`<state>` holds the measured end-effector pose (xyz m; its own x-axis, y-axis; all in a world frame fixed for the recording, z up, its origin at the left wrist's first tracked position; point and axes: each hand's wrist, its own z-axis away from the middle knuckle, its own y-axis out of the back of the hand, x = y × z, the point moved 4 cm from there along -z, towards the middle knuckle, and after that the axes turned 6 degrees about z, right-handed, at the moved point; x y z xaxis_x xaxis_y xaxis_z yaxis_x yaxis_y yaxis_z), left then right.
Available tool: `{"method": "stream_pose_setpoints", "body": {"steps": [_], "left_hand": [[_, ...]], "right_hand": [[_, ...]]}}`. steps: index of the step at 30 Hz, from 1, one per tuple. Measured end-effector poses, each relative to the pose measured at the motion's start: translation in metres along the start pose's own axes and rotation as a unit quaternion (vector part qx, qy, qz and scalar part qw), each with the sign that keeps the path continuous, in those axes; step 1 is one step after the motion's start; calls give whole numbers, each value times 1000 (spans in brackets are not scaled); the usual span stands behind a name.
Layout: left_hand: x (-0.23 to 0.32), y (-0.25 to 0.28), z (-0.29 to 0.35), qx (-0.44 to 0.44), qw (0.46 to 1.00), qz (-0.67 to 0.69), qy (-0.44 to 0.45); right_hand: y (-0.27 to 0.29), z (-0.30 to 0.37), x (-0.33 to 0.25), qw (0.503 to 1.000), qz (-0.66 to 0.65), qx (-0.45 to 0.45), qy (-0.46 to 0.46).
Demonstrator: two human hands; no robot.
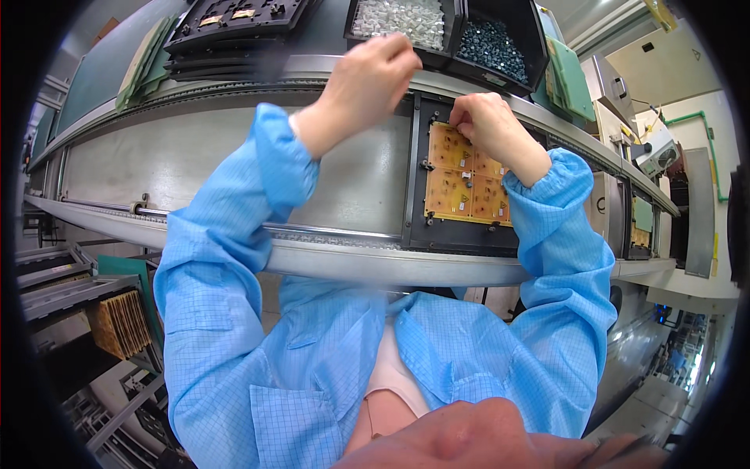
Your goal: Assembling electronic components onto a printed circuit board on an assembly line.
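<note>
Nearest: a blue checked coat (305,352), sleeves up to both wrists; lower left, a rack holding a row of brown boards (121,324). Then the near metal rail (375,262) of a line crossing the view, a bare grey metal plate (344,180) beyond it on the left. Right of that plate, between the rails, a black tray (461,237) carries the orange circuit board (447,195), lying flat, one white part (467,175) near its middle. Right hand (494,129) is over the board's upper part, fingers curled down, thumb and fingertips close together; cannot tell if anything is pinched. Left hand (367,87) is raised farther left, slightly blurred, fingers bunched narrow, just in front of the bins; contents, if any, cannot tell. Past the far rail, on the worktop (324,31): black bin (434,59) of white pieces (402,22), and beside it another bin (534,47) of dark blue pieces (492,48). Stacked black trays (226,47) left, green boards (570,78) right.
</note>
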<state>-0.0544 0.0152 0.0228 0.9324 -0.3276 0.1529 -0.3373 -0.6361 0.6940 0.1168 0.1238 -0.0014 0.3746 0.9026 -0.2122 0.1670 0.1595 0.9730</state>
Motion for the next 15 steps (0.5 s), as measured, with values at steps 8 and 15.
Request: {"method": "stream_pose_setpoints", "body": {"steps": [8, 15], "left_hand": [[55, 9, 87, -212, 947, 177, -165], [50, -10, 91, -237, 938, 189, -165]], "right_hand": [[31, -28, -9, 991, -56, 119, 30], [58, -121, -2, 895, 40, 387, 216]]}}
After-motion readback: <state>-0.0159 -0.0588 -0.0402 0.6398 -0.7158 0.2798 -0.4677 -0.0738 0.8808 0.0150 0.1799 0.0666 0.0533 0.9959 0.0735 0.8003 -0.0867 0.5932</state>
